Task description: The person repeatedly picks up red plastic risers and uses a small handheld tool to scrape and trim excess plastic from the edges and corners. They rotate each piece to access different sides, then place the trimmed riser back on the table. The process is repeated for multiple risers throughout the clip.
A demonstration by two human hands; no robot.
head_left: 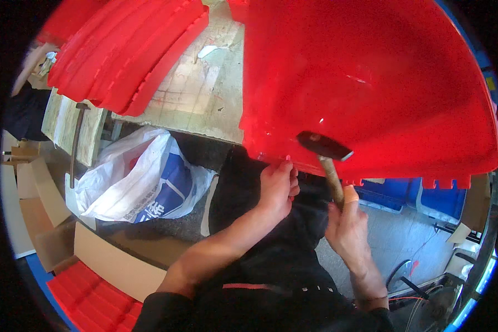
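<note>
1. A pale, worn wooden table (221, 83) stretches across the upper middle, its surface stained and scuffed.
2. A narrower wooden surface (92, 135) stands to its left.
3. Grey floor (379, 235) shows at lower right, with a thin orange cable (406, 298) nearby.
4. Blue bins (440, 200) stand at its far side.
5. Open cardboard boxes (116, 260) crowd the lower left.
6. A bright bluish-white strip (486, 278) gleams at the lower right rim.

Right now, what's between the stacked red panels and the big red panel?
Head view: pale, worn tabletop between the stacked red panels and the big red panel, with a small white patch on it.
</note>
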